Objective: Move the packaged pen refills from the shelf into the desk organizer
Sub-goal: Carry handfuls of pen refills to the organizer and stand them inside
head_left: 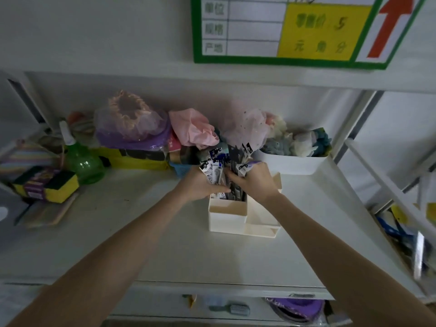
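Both hands, left hand (200, 185) and right hand (253, 182), clasp bundle of slim plastic-wrapped pen refill packets (223, 166) standing in cream plastic desk organizer (227, 217). I judge packets light, slippery, bendy; grip mid-bundle.

The desk organizer (238, 215) stands on the shelf (141, 232), near its middle. Packaged pen refills (224, 166) stand upright in its rear left compartment, with the left hand (203, 185) and right hand (254, 182) on either side of them. Behind and right sits a bin (295, 164); far left lie sponges (47, 185), with a spray bottle (80, 159) behind them.
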